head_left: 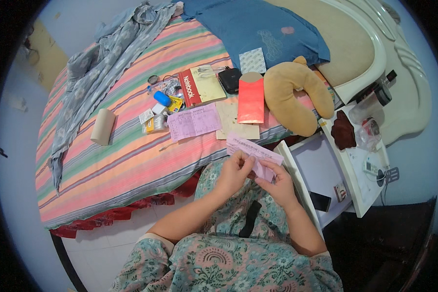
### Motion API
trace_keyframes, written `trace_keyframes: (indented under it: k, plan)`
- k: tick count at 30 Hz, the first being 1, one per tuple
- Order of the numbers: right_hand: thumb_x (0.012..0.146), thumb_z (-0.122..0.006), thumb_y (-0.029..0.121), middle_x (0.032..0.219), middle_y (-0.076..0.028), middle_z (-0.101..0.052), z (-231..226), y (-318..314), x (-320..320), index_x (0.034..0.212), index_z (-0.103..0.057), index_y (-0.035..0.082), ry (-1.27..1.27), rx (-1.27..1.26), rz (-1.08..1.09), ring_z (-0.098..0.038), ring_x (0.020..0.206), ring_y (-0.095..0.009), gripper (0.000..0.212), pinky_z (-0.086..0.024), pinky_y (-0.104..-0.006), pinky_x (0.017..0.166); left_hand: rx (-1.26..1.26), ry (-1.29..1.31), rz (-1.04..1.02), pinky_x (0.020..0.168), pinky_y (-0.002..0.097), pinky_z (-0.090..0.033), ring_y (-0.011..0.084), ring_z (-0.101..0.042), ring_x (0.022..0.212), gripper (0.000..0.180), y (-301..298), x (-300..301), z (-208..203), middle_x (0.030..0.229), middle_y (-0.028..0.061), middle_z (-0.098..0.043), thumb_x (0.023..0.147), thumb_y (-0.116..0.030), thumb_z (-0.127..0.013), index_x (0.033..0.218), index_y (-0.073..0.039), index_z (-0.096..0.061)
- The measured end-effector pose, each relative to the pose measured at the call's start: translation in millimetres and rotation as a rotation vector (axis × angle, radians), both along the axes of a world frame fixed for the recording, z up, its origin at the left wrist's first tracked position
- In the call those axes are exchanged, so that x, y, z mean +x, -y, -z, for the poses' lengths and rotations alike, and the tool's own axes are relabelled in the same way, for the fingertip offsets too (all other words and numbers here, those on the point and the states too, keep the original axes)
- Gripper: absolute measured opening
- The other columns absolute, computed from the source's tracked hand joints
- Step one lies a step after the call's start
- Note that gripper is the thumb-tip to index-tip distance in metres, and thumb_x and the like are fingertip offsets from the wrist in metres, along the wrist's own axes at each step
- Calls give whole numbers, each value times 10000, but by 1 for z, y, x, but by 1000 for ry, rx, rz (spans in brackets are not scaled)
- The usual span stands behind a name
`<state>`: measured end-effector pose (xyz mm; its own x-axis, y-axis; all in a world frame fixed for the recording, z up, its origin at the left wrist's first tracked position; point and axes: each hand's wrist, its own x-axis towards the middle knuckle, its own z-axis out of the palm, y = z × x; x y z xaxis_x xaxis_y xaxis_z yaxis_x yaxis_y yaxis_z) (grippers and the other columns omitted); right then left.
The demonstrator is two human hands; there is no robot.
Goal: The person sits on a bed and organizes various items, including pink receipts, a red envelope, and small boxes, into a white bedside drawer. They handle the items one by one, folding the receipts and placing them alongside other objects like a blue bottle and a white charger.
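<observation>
Pink paper slip (254, 152), one sheet, is held over the person's lap at the near edge of the bed (126, 160). Left hand (234, 171) pinches its near-left part with curled fingers; right hand (277, 182) grips its right end, fingers closed on it. Farther left on the striped cover lie one larger pink form (193, 121), one red envelope (251, 100), one notebook (202, 86) and one cardboard roll (102, 126).
</observation>
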<state>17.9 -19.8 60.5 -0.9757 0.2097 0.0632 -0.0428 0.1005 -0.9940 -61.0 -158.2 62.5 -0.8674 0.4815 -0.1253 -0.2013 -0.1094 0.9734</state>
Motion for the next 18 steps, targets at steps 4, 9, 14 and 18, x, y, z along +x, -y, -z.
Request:
trace_keyframes:
  k: [4, 9, 14, 18]
  plan:
    - [745, -690, 59, 1137, -118, -561, -1, 0, 1, 1136, -562, 2, -41, 25, 32, -521, 1041, -176, 416, -401, -296, 905, 86, 33, 139, 647, 257, -508, 93, -556, 758, 155, 3, 1, -3, 849, 48, -559, 897, -142, -527, 944, -5, -472]
    - [770, -680, 81, 1132, -110, -566, 7, -1, 4, 1172, -542, 1, 10, -151, 6, -521, 1045, -170, 433, -408, -292, 897, 131, 6, 220, 715, 253, -490, 97, -545, 850, 203, 8, 6, 2, 944, 34, -548, 895, -146, -535, 1047, -26, -473]
    - [838, -614, 124, 1070, -61, -584, 1, 6, 7, 1165, -548, -5, 32, -189, 51, -530, 959, -118, 358, -425, -259, 836, 133, 36, 184, 725, 247, -493, 99, -554, 846, 195, 6, 9, -3, 936, 31, -554, 888, -133, -545, 1031, -18, -478]
    - [908, -519, 205, 954, -14, -601, 15, 4, 11, 1123, -570, -20, 113, -191, 143, -518, 844, -74, 315, -427, -227, 743, 100, 20, 154, 708, 239, -487, 85, -550, 828, 164, 6, 10, 3, 898, 23, -563, 888, -124, -538, 1006, -21, -490]
